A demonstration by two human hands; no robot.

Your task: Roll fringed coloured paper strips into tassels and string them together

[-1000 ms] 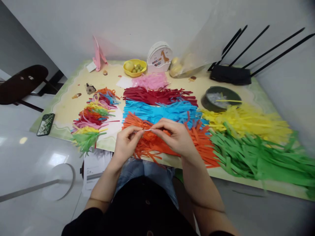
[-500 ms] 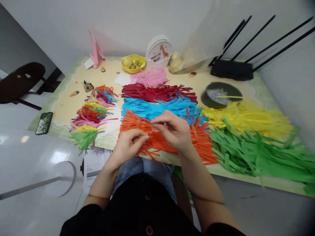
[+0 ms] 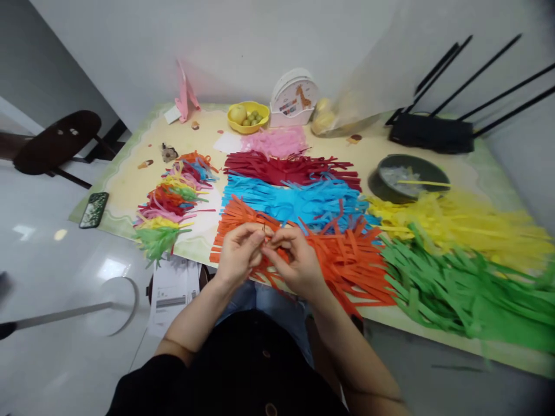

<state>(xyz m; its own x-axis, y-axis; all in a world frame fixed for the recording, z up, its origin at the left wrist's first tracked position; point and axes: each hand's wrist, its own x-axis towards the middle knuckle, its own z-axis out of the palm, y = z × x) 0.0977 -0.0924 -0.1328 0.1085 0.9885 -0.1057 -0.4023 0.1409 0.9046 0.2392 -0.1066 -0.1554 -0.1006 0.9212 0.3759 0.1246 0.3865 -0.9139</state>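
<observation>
My left hand (image 3: 239, 251) is closed in a pinch, its thumb and forefinger gripping a thin strand (image 3: 264, 227) whose dark tip shows above the fingers. My right hand (image 3: 292, 258) pinches at the same spot, fingertips against the left ones; most of the strand is hidden between them. Below both hands spreads orange fringed paper (image 3: 355, 260). Behind it lie blue fringed paper (image 3: 295, 199), dark red fringed paper (image 3: 290, 169) and pink fringed paper (image 3: 277, 140). To the left rests a multicoloured fringe garland (image 3: 167, 199).
Yellow fringe (image 3: 468, 222) and green fringe (image 3: 468, 289) cover the table's right side. A dark round bowl (image 3: 381, 188) and a black router (image 3: 431, 133) stand behind them. At the back is a yellow fruit bowl (image 3: 248, 125). A phone (image 3: 94, 210) lies at the left edge.
My hands have drawn together, fingertips now meeting; the thin pale strand that showed between them is mostly covered. The view has shifted, so the table appears farther right and slightly lower.
</observation>
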